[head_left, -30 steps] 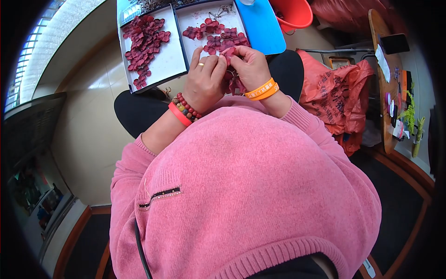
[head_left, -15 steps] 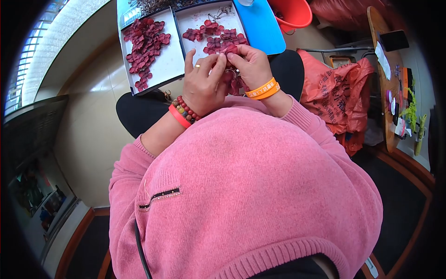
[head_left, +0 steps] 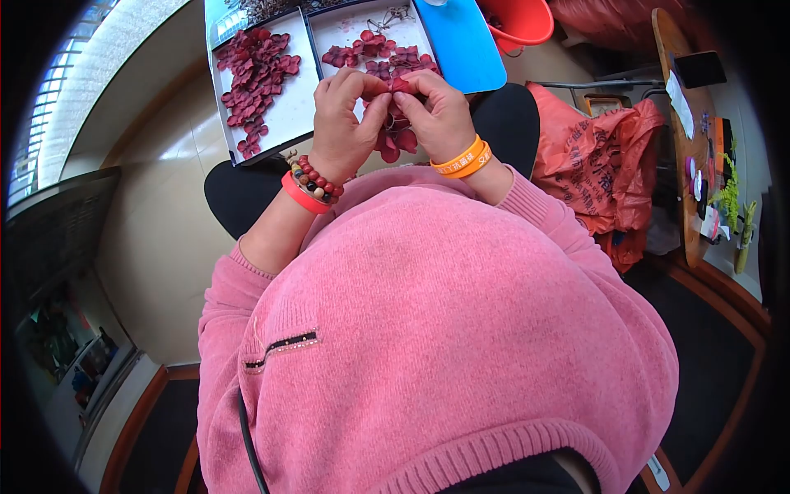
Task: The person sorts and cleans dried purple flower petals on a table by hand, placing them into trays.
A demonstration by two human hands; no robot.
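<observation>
My left hand [head_left: 350,123] and my right hand [head_left: 434,118] meet at the near edge of a shallow white box. Thumb and forefinger of each pinch a dark red flower [head_left: 398,85] between them. More dark red petals [head_left: 397,140] hang below the fingertips, between the two hands. A long pile of dark red flowers [head_left: 257,78] lies in the left compartment of the box [head_left: 288,107]. Other red flowers [head_left: 362,51] are in the right compartment, just beyond my fingers, with some thin brown stems [head_left: 393,16] behind them.
The box rests on a blue surface [head_left: 465,49]. A red bucket [head_left: 522,20] stands to its right. Red plastic bags [head_left: 597,156] lie at the right, beside a wooden board [head_left: 687,132]. Dark stems [head_left: 267,8] lie behind the box.
My left hand has turned, its raised fingers now curled in to the flower. The hanging petals show more fully between the hands.
</observation>
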